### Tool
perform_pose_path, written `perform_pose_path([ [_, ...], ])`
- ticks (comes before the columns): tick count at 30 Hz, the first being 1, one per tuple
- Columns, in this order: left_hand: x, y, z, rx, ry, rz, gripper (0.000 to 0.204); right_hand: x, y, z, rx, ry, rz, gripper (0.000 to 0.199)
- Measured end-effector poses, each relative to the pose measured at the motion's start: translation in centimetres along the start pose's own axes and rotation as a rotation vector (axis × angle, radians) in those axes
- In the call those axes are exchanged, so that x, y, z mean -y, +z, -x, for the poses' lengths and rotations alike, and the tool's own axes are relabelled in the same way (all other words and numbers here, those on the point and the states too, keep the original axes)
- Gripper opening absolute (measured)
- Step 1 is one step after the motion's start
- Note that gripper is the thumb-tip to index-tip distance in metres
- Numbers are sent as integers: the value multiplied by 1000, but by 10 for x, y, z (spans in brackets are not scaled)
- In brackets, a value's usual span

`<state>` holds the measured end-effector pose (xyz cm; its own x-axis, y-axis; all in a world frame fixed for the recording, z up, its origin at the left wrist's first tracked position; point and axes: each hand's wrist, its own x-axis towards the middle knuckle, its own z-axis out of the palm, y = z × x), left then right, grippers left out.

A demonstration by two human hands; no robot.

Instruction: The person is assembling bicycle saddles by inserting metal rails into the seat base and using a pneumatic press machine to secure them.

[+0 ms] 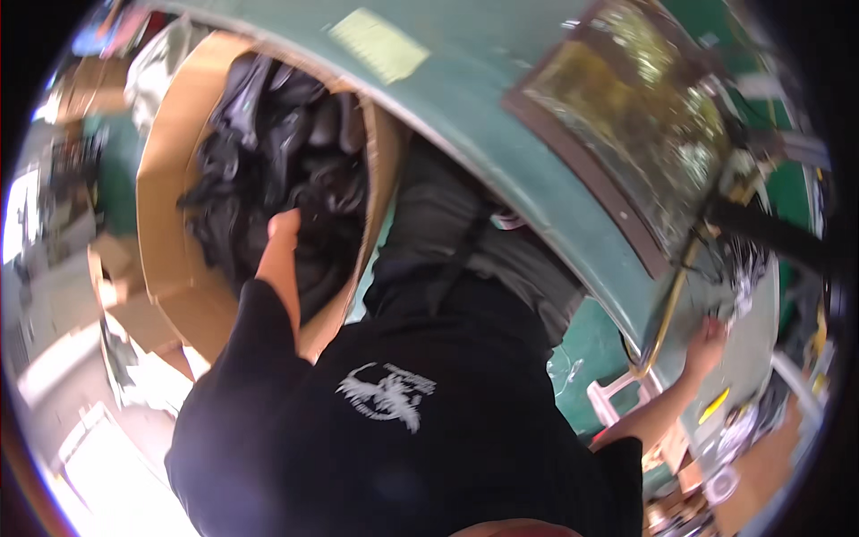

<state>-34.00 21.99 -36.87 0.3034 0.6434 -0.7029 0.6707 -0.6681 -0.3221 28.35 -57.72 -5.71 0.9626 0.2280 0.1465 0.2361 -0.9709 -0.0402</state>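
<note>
My left hand reaches into a large cardboard box on the left. Dark, glossy, curved pieces fill the box; their exact kind is unclear. The fingers of that hand are blurred and partly lost against the dark pile, so a grip on a piece cannot be made out. Far out to the right, my right hand is over a grey-green surface, its fingers curled together. Just beyond the fingertips lies a bunch of clear, shiny strips or bags. What the fingers hold, if anything, is too small to name.
A green table runs in front of me, with a yellowish paper and a brown-framed panel under clear film. A dark bar juts in at right. A yellow tool and a white stool are nearby.
</note>
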Motion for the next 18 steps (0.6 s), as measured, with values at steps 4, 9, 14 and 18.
perform_pose_path([
  [4, -61, 69, 5, -169, -612, 1293, 50, -22, 17, -1, -136, -46, -201, 30],
  [9, -129, -66, 46, -424, -564, 1087, 82, -30, -17, -12, 73, 389, -752, 29],
  [14, -115, -140, 36, -556, -69, 524, 69, 1, -15, 1, 154, 506, -586, 43],
  [18, -120, -177, 12, -139, -92, 324, 55, 25, -18, 28, 80, 109, -391, 54],
])
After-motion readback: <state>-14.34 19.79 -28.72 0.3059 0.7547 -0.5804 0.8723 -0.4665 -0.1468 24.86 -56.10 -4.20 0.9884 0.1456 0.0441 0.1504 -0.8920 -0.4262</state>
